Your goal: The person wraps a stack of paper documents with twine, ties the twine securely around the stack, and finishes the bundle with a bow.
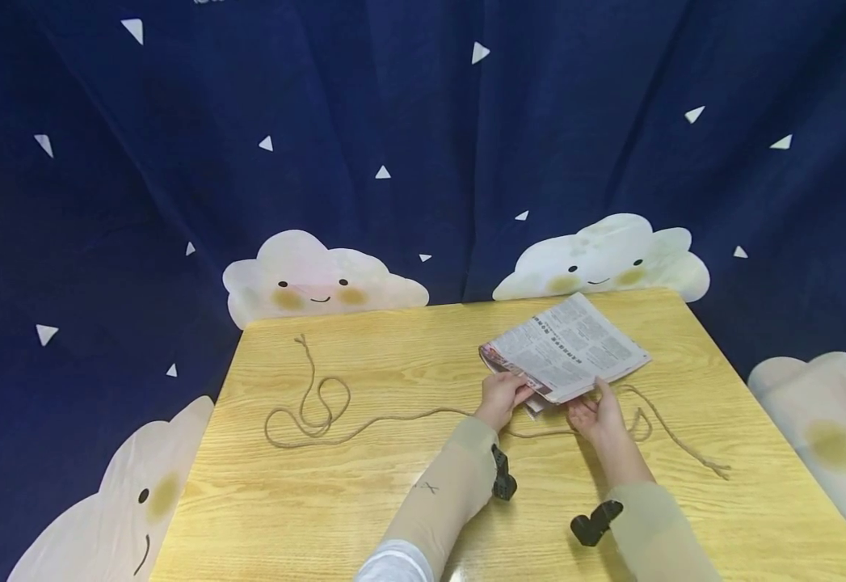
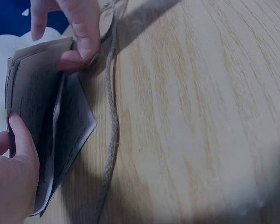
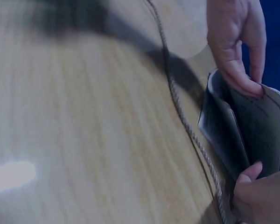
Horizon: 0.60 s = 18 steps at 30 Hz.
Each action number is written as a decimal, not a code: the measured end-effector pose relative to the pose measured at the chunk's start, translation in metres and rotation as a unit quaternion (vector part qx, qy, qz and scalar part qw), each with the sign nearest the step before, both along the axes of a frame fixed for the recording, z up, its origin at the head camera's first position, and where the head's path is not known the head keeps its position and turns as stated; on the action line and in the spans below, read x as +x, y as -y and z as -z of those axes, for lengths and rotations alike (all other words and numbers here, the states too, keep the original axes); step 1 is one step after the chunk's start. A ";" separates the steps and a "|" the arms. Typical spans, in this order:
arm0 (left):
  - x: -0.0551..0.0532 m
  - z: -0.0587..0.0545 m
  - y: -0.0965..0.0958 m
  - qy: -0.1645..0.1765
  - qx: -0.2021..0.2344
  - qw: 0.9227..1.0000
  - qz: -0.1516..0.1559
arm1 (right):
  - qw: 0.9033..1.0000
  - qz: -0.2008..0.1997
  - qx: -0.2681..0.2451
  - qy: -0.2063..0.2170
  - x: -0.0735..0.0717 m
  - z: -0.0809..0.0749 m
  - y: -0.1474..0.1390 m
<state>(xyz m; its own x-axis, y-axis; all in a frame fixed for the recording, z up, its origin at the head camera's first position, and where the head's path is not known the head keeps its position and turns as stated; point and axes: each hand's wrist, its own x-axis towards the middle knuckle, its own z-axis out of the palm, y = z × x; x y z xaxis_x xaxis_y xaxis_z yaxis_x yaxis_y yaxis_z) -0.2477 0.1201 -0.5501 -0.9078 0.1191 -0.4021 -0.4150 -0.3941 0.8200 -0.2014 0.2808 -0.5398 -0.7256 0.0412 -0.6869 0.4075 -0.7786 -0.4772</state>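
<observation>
A folded newspaper [image 1: 568, 347], printed in black and grey with a coloured strip along one side, is tilted over the right part of the table. My left hand [image 1: 500, 399] pinches its near left edge between thumb and fingers. At the near right edge, my right hand [image 1: 600, 420] holds the paper, thumb at the top and fingers underneath. Both wrist views show the folded layers [image 2: 56, 112] parted on the side facing me. A thin brown rope [image 1: 401, 417] runs across the table below the newspaper and past both hands.
The rope's left part lies in loose loops on the wooden table [image 1: 270, 509], and its knotted right end [image 1: 717, 467] lies beyond my right hand. A dark blue curtain [image 1: 423, 105] with white triangles and smiling clouds hangs behind the table's far edge.
</observation>
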 end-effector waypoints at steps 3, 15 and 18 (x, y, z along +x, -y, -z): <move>-0.005 0.014 -0.001 -0.017 -0.004 1.000 0.007 | 0.999 0.017 -0.040 0.007 -0.005 0.000 -0.001; 0.006 0.001 0.017 -0.004 -0.016 0.999 0.041 | 0.993 -0.002 -0.115 -0.031 -0.013 0.004 0.001; 0.004 0.007 0.019 -0.020 -0.054 0.998 0.036 | 0.992 0.005 -0.118 -0.032 -0.014 0.006 0.000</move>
<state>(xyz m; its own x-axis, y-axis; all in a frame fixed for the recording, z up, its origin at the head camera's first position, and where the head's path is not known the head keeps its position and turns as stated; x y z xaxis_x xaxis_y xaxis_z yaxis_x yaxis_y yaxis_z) -0.2438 0.1013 -0.5571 -0.9141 0.1430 -0.3795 -0.4050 -0.2734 0.8725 -0.2156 0.2805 -0.5460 -0.7678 -0.1079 -0.6315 0.3736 -0.8762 -0.3046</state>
